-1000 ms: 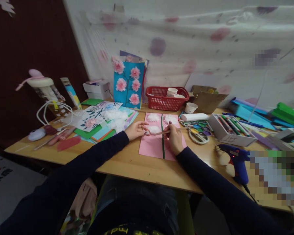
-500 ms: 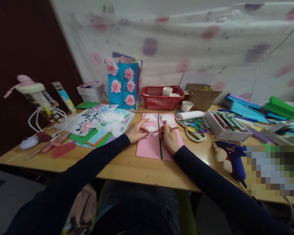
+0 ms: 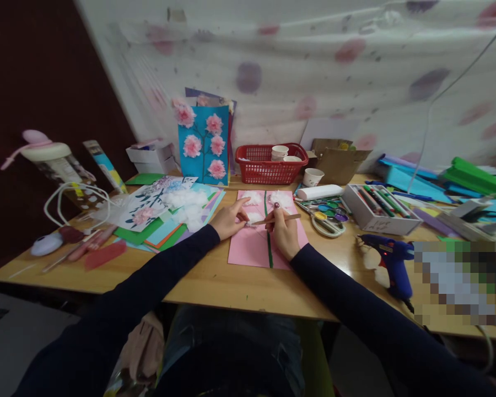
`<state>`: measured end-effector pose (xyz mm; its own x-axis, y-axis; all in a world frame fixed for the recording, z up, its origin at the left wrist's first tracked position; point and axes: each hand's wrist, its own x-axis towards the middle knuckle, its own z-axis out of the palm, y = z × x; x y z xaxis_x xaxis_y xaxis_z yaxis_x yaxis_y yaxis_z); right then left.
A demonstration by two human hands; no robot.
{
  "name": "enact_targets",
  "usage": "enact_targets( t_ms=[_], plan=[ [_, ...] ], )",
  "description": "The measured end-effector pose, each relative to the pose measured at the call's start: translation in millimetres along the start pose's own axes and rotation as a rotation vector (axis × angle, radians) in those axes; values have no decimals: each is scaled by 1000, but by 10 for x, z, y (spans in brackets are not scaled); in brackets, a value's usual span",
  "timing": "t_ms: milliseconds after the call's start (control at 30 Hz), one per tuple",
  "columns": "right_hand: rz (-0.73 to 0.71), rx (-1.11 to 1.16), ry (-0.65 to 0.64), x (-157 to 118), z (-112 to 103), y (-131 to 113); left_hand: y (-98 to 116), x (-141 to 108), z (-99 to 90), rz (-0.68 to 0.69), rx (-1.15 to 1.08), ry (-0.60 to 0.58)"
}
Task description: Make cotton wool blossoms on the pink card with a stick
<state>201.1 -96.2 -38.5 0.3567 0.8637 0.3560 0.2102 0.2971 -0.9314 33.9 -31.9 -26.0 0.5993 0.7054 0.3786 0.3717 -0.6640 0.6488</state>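
Note:
A sheet of pink paper (image 3: 248,255) lies on the table in front of me, with a dark green stripe (image 3: 269,248) down its middle. White cotton tufts (image 3: 280,198) sit on its upper part, either side of the stripe. My right hand (image 3: 284,234) is closed round a thin brownish stick (image 3: 290,217), whose tip points left at a lower cotton tuft (image 3: 254,219). At the paper's left edge, my left hand (image 3: 228,220) has its fingers apart, the fingertips beside that same tuft. Whether they press on it is too small to tell.
Left are loose cotton (image 3: 186,201), coloured paper and a bottle (image 3: 52,160). Behind stand a blue flower card (image 3: 204,146), a red basket (image 3: 268,172) and a paper cup (image 3: 313,177). Right are scissors (image 3: 330,227), a box of crayons (image 3: 376,218) and a blue glue gun (image 3: 392,264).
The view has shifted slightly, so the scene sits a little further left. Both hands keep nearly the same pose over the pink paper, and the stick's tip stays by the lower tuft.

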Motion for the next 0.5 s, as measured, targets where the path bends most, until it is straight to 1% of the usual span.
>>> enact_targets(
  t_ms=[167, 333, 500],
  plan=[
    [-106, -93, -118, -40, 23, -33, -23, -4, 27, 4, -5, -2],
    [-158, -198, -152, -26, 27, -15, -44, 2, 39, 9, -12, -4],
    [-180, -306, -164, -21, 17, -15, -33, 8, 45, 3, -25, -2]
  ],
)
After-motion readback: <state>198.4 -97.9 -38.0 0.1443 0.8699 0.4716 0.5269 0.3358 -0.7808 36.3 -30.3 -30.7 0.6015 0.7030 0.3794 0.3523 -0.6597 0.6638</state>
